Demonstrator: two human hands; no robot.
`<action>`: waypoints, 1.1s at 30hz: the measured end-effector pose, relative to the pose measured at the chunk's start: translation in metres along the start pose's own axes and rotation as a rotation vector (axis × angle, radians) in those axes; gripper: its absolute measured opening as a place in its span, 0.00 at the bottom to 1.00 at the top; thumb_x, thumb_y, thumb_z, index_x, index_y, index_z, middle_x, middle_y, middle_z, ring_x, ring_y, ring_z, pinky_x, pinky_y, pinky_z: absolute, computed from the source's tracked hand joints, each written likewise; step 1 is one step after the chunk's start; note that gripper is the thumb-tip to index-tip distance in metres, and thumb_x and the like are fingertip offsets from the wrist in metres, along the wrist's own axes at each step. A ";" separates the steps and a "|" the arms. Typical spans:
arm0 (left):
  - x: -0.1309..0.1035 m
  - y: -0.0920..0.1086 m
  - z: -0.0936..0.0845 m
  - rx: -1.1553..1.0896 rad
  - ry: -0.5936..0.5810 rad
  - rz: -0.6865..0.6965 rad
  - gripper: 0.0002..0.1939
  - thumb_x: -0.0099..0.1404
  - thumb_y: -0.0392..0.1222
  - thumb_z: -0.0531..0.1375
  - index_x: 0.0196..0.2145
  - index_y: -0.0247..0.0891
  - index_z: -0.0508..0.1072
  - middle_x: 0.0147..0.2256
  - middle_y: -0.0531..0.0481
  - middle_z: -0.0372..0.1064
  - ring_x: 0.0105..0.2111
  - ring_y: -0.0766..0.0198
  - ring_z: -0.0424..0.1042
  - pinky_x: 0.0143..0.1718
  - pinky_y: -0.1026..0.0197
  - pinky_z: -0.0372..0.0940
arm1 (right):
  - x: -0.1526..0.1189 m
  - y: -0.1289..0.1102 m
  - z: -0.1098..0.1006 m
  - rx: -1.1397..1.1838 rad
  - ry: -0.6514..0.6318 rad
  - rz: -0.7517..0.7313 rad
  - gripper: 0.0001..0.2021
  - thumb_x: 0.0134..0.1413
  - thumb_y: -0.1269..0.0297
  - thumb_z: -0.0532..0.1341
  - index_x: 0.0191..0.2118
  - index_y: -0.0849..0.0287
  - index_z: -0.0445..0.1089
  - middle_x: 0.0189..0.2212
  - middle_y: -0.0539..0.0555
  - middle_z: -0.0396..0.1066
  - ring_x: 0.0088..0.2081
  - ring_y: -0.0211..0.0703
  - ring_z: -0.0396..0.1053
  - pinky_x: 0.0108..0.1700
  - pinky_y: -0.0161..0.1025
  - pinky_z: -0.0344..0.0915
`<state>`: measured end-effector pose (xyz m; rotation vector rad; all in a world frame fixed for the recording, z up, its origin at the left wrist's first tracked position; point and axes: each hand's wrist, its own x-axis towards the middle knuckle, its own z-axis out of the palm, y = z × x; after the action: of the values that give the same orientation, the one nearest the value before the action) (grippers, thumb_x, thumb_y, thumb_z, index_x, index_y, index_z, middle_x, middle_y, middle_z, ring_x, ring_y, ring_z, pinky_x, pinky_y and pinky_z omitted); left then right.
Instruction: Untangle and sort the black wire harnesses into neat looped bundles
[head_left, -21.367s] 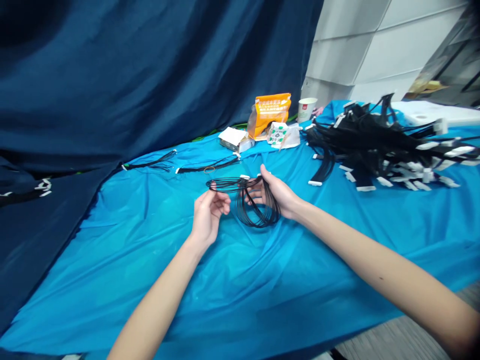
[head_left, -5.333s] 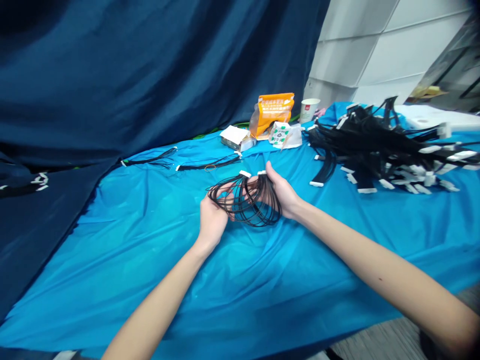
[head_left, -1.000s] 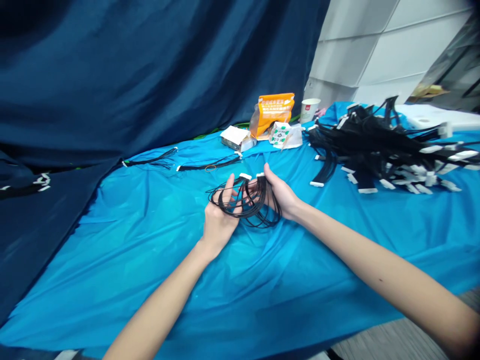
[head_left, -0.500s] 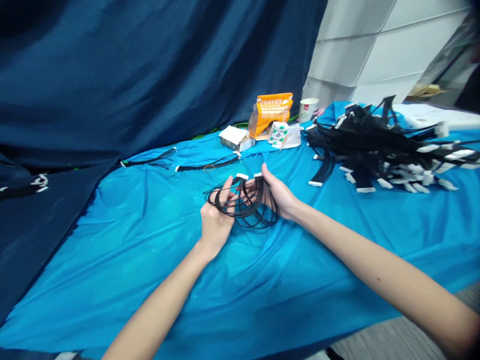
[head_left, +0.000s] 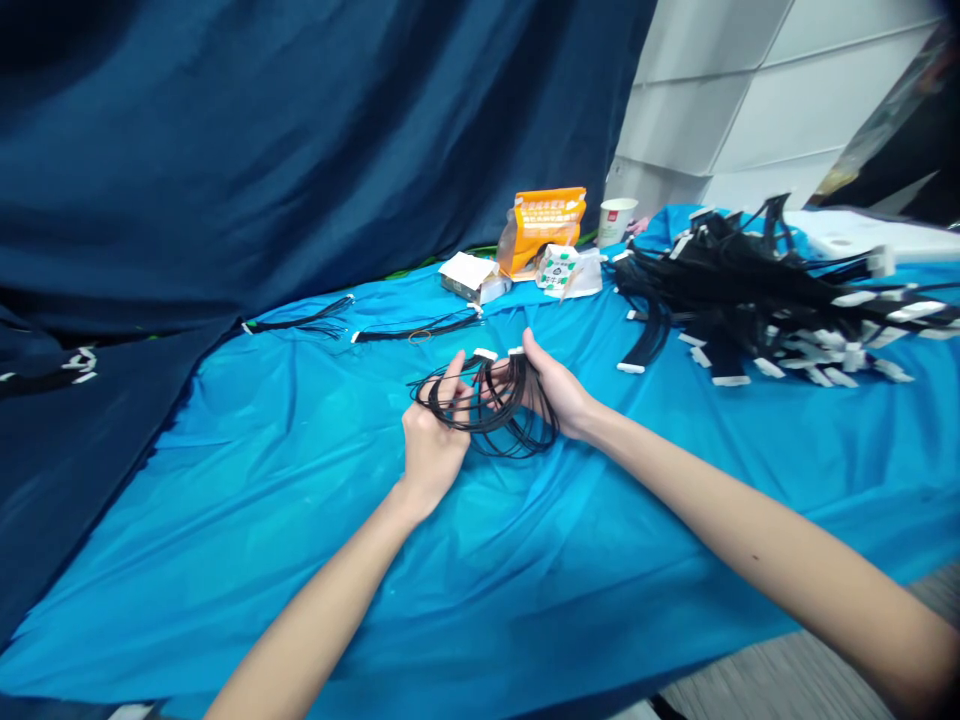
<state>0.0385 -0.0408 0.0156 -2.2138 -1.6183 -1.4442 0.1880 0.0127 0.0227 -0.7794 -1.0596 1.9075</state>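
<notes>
A black wire harness (head_left: 510,437) is bent into loose loops between my two hands, above the blue cloth. Two white connectors show at its top, one near each hand. My left hand (head_left: 435,440) is closed on the loops at the left side, with the strands running across its fingers. On the right side, my right hand (head_left: 551,385) grips the harness near a white connector, thumb pointing up. Loops partly cover the fingers of both hands.
A large heap of black wire harnesses (head_left: 750,285) with white connectors lies at the right. Behind stand an orange bag (head_left: 551,225), a paper cup (head_left: 616,222), a small box (head_left: 472,277) and a white packet (head_left: 570,272). Single harnesses (head_left: 412,328) lie back left on the blue cloth (head_left: 300,480).
My hands and the looped wire harness stay almost in place. At the far right edge, a dark shape in the background has shifted.
</notes>
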 end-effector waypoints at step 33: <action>0.013 0.011 -0.005 -1.083 -0.156 -0.912 0.17 0.46 0.42 0.68 0.34 0.32 0.73 0.19 0.59 0.58 0.15 0.80 0.49 0.13 0.73 0.41 | -0.002 -0.008 -0.001 0.007 0.114 -0.076 0.32 0.60 0.44 0.36 0.31 0.59 0.72 0.28 0.58 0.74 0.34 0.45 0.73 0.39 0.41 0.69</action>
<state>0.0440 -0.0388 0.0327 -1.9424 -2.4628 -3.0243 0.1922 0.0134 0.0293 -0.8229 -0.9986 1.7809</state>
